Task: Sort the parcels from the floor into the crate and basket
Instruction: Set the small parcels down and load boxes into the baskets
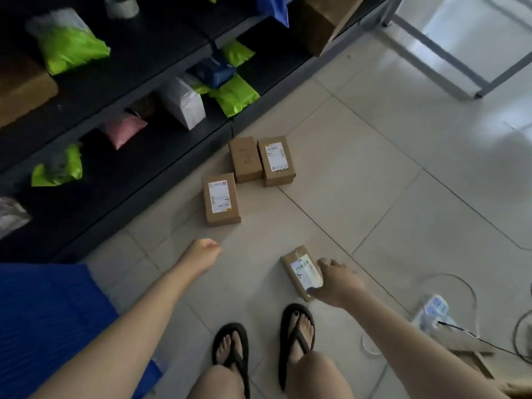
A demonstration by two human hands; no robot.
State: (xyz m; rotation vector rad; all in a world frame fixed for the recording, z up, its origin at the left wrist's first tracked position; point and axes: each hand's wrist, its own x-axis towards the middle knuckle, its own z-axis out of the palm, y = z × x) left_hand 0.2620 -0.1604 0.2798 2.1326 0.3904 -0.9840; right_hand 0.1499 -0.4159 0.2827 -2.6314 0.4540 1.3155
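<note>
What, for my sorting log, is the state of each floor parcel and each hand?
Right hand: fingers grip the tilted parcel.
Left hand: curled, holding nothing.
Near labelled parcel: flat on the floor, untouched.
Plain-topped parcel: flat, against its neighbour.
Far labelled parcel: flat, untouched.

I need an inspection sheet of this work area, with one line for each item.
Surface: pale tiled floor, glossy.
Job's things: near parcel, unlabelled parcel and far parcel lie on the floor by the shelf; fourth parcel is in hand. Crate and basket: nothing seen.
Clutter: brown flat sheet at the right.
Grippers: right hand grips the fourth parcel; left hand holds nothing, fingers hidden.
Cables: white cable and black cable at a power strip.
Surroundings: dark shelf with coloured bags; grey metal frame.
</note>
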